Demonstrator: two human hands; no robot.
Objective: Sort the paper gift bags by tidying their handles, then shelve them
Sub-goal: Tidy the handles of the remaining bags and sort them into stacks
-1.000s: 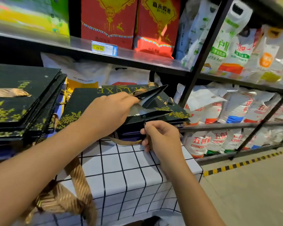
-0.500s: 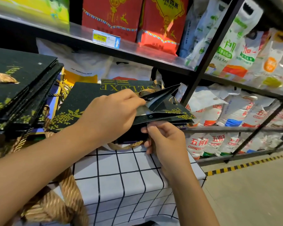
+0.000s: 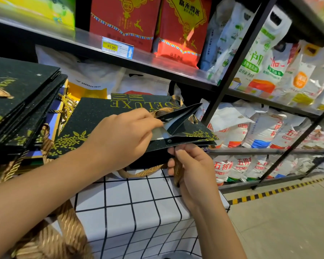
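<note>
A flat black gift bag [image 3: 94, 116] with gold "DELUXE" lettering and leaf print lies on a checked tablecloth [image 3: 138, 206]. My left hand [image 3: 123, 135] grips the bag's top edge and spreads its mouth open, showing the pale inner lining. My right hand [image 3: 189, 165] pinches the gold ribbon handle [image 3: 144, 172] just below the bag's eyelet; the ribbon loops down under the bag. A stack of similar black bags [image 3: 17, 101] lies at the left, with gold ribbon handles [image 3: 51, 238] hanging off the table edge.
A black metal shelf [image 3: 120, 60] with a 45.00 price tag [image 3: 116, 47] runs above, holding red rice packs [image 3: 180, 28]. White rice sacks [image 3: 247, 131] fill the lower racks at right. Grey floor with a yellow-black stripe [image 3: 269, 193] lies to the right.
My right hand has slid slightly right and down along the ribbon handle. The left hand has opened the bag's mouth wider. The view has shifted a little closer.
</note>
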